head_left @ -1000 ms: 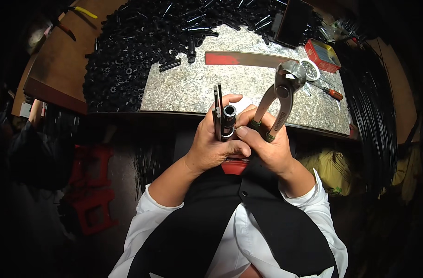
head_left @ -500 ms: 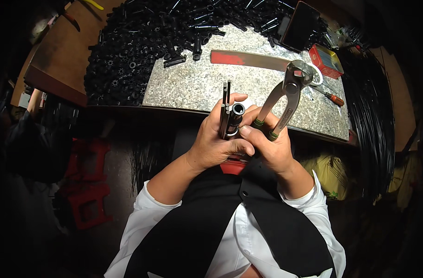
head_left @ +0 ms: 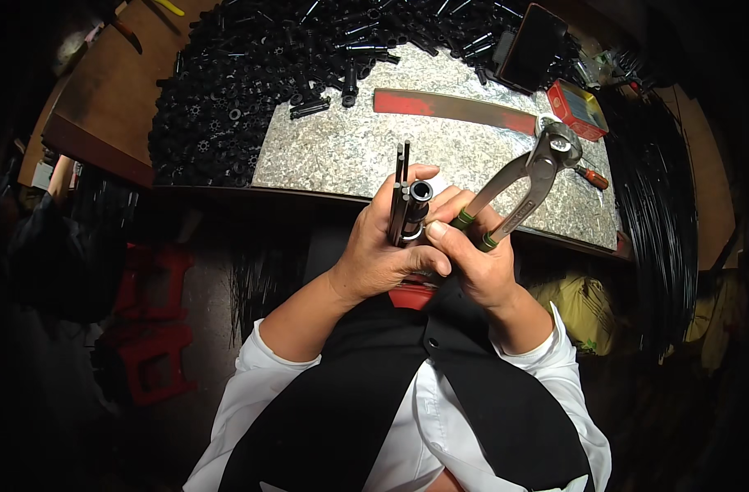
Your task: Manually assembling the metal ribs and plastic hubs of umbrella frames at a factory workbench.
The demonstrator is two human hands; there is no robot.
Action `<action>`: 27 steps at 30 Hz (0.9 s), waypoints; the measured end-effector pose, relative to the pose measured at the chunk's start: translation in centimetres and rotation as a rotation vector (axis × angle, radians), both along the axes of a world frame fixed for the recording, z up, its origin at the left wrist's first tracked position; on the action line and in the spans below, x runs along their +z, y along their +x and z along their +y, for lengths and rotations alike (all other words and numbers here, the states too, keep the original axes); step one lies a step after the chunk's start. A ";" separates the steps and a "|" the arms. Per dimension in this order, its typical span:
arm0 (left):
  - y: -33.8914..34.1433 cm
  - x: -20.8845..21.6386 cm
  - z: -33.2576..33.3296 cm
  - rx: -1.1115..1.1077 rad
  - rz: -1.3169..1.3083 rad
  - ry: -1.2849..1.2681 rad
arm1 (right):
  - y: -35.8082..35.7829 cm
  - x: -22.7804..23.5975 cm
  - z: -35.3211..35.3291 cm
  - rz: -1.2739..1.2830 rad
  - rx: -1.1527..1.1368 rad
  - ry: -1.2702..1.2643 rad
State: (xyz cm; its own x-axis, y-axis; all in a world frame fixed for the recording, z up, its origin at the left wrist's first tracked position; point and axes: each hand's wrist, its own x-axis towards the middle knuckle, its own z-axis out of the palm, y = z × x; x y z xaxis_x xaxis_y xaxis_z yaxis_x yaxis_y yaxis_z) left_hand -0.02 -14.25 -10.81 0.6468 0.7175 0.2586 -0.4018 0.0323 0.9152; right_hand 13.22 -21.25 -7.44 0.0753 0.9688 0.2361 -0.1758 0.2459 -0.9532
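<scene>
Just short of the speckled tabletop [head_left: 325, 156], the left hand [head_left: 368, 250] grips a glossy black tube [head_left: 420, 205] and thin rods [head_left: 398, 215], lower ends hidden. The right hand [head_left: 483, 266] clasps steel pincers [head_left: 542, 170], handles mostly covered; its thumb perhaps touches the tube. Black cylinders [head_left: 243, 94] heap over the tabletop's far left.

Pincers [head_left: 542, 170], 2 o'clock: bare metal, smooth, semi-gloss; green grip ends [head_left: 488, 241] resemble plastic. Tube [head_left: 420, 211], 1 o'clock, near centre: black, smooth, glossy. Strip [head_left: 465, 108], 1 o'clock: dull metal, partly red-coated. Worktop [head_left: 325, 156], 12 o'clock: mottled, glinting. Side board [head_left: 116, 86], 10 o'clock: matt, wood-like. Wires [head_left: 662, 213], 3 o'clock: black, glossy. Vest [head_left: 333, 402], 6 o'clock: matt cloth.
</scene>
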 end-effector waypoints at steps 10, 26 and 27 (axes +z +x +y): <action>-0.2 0.7 -0.2 -0.010 0.026 -0.056 | 0.1 -0.4 0.0 0.008 0.003 -0.004; -0.1 -0.5 0.1 0.023 -0.022 -0.004 | -0.2 -0.6 0.1 -0.047 -0.011 0.094; -0.2 -0.5 0.0 0.022 -0.007 -0.007 | -0.1 -0.7 0.1 -0.082 -0.015 0.097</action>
